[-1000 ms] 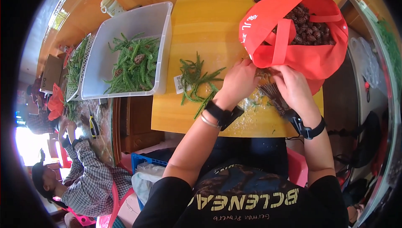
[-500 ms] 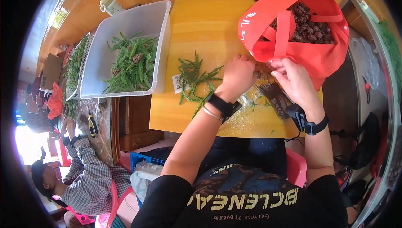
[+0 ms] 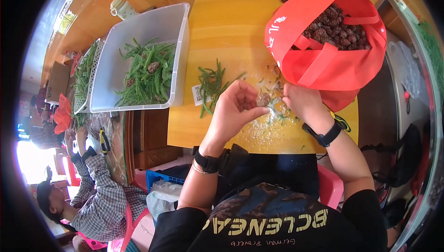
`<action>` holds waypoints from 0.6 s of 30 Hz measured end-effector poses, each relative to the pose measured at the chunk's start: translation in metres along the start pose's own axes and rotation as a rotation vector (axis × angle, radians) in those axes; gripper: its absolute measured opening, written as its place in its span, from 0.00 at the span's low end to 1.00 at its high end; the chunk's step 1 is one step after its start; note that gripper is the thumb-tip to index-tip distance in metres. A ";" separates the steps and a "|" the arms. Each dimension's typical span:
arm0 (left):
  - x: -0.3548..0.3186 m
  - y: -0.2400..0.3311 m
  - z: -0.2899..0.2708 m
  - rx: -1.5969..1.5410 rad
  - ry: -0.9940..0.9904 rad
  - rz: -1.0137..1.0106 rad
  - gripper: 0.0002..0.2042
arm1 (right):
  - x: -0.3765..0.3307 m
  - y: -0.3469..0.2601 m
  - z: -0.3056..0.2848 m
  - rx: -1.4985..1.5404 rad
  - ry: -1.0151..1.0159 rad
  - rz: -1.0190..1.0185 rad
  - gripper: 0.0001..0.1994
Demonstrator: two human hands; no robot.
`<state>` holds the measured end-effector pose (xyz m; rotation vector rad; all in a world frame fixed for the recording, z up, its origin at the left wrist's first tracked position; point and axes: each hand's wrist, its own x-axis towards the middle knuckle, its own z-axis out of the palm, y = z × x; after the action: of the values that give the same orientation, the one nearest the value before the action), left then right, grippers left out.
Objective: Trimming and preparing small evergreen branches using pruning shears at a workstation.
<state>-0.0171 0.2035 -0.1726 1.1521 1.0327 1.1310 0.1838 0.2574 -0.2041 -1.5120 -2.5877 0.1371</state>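
Observation:
Over the yellow table [image 3: 222, 25], my left hand [image 3: 233, 111] pinches a small brown pine cone [image 3: 263, 99] between thumb and fingertips. Just to its right, my right hand [image 3: 303, 104] is closed, its fingertips pointing toward the cone; what it grips, if anything, cannot be made out. A yellow-and-black tool handle [image 3: 341, 120] shows beside my right wrist. Left of my left hand lies a green artificial pine sprig [image 3: 211, 83], partly over a white label [image 3: 198, 95]. Pale crumbs and green bits are scattered beneath both hands.
A red bag [image 3: 323, 67] full of pine cones [image 3: 340, 27] stands at the back right. On the left is a clear plastic bin [image 3: 111, 67] holding green sprigs [image 3: 148, 74] with cones. A co-worker in a checked shirt [image 3: 104, 201] sits at the far left, near yellow-and-black pliers [image 3: 103, 142].
My hands have drawn back from the bag's edge, the left moving left and nearer me with the pine cone. The bag's handle has flopped down, and the dark stem bundle is now covered.

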 end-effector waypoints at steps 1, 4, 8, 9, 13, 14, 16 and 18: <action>-0.005 0.005 -0.002 -0.104 0.000 -0.011 0.12 | 0.002 -0.003 0.004 0.001 0.037 -0.001 0.06; -0.016 0.008 -0.020 -0.166 -0.092 -0.067 0.16 | 0.010 -0.017 0.004 0.013 0.065 0.017 0.05; -0.028 0.000 -0.045 -0.302 -0.099 -0.094 0.17 | 0.020 -0.038 -0.008 0.255 -0.072 0.069 0.05; -0.030 -0.002 -0.049 -0.335 -0.092 -0.098 0.16 | 0.021 -0.040 -0.006 0.253 -0.070 0.069 0.05; -0.035 -0.006 -0.058 -0.361 -0.101 -0.110 0.16 | 0.019 -0.048 -0.010 0.383 0.085 0.015 0.06; -0.038 -0.004 -0.058 -0.359 -0.102 -0.108 0.16 | 0.017 -0.050 -0.014 0.366 -0.047 0.135 0.06; -0.046 0.001 -0.048 -0.366 -0.110 -0.127 0.17 | 0.007 -0.048 -0.016 0.294 -0.073 0.133 0.07; -0.057 0.009 -0.032 -0.368 -0.109 -0.122 0.18 | -0.007 -0.044 -0.017 0.222 -0.096 0.126 0.07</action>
<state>-0.0577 0.1523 -0.1660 0.8365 0.7610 1.0941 0.1523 0.2300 -0.1811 -1.6201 -2.4477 0.5050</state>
